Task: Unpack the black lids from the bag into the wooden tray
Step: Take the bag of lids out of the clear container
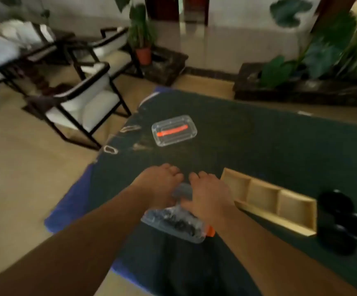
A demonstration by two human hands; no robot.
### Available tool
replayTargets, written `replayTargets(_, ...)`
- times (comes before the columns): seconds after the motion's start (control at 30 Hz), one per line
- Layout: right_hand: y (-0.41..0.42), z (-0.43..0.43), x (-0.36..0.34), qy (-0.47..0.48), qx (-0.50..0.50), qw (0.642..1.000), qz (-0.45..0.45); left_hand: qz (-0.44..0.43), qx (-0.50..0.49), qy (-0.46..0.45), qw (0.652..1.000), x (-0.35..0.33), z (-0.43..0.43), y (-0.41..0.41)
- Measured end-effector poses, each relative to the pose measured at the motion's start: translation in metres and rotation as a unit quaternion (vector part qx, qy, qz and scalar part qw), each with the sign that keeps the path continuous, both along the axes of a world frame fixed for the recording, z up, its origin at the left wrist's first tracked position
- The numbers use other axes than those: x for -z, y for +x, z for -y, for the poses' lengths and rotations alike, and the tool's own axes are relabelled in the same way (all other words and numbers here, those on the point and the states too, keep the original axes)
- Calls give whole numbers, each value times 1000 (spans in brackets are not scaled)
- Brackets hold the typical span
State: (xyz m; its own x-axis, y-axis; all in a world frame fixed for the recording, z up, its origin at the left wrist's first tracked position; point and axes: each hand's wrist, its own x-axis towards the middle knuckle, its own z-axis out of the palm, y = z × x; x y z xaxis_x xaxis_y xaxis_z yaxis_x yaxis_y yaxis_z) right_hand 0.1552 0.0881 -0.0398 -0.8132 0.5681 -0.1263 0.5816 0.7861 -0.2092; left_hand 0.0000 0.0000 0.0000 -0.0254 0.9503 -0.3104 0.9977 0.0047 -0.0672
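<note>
A clear plastic bag (174,223) with small black lids (178,224) inside lies on the dark green table, an orange strip at its near right end. Both hands grip its far end: my left hand (159,184) on the left side, my right hand (210,196) on the right, fingers curled over the plastic. The wooden tray (276,205) with three compartments lies just right of my right hand; its compartments look bare. The picture is blurred, so the exact finger hold is unclear.
A clear plastic box (174,130) with an orange strip sits farther back on the table. Dark round objects (341,221) lie right of the tray. Chairs (83,103) stand left of the table; planters with plants (301,82) are behind it.
</note>
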Motion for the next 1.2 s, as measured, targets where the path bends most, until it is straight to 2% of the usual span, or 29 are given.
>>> replayTargets(0.13,-9,21,62,-102,-21,992,70,30,3,-94,995,67,11,-2)
replayTargets(0.23,-11,20,83,-123,-30,982,138,8,1,-140,990,102,9,-5)
replayTargets(0.43,-36,12,94,-177,-37,951,252,-15,-41,-163,986,135,1,-2)
replayTargets(0.57,-39,8,94,-214,-26,945,246,-24,-42,-142,989,142,-2,-1)
replayTargets(0.7,-40,7,85,-227,-32,945,232,-28,-53,-145,988,131,-1,-4)
replayTargets(0.97,-39,-4,6,-130,-66,975,169,-42,-93,-74,992,47,1,-3)
replayTargets(1.2,30,-53,-69,-63,-76,977,190,-33,-82,-4,996,-7,-52,62)
